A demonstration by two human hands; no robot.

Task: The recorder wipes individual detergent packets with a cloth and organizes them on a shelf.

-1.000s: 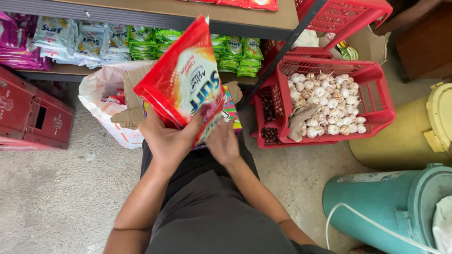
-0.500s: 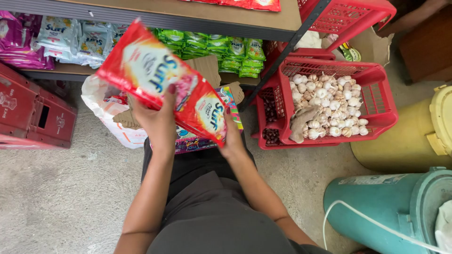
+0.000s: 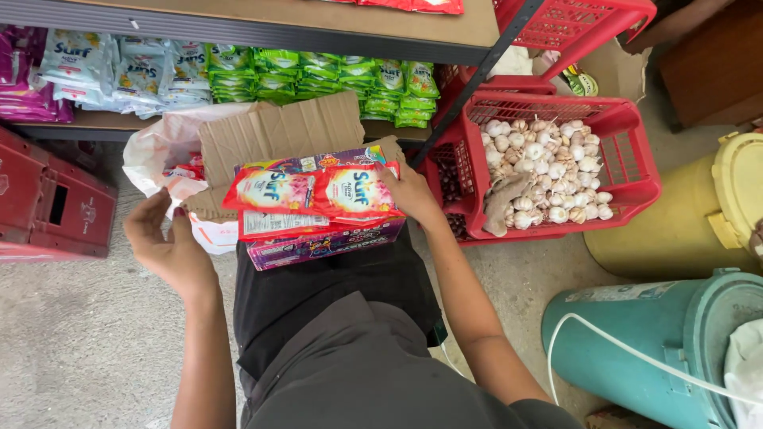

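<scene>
I see a strip of red-and-pink detergent sachets (image 3: 314,195), glossy, lying across an open cardboard box (image 3: 318,238) on the lap. Its long axis runs left to right, tilting slightly. My right hand (image 3: 413,195) rests on the strip's right end, fingers loosely curled on it. My left hand (image 3: 163,242) hovers spread open, holding nothing. The box contents are hidden beneath the strip.

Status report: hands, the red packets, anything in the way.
Right hand on red packets, atop open carton. Left hand open, holding nothing. Garlic crate beside, clear.
</scene>
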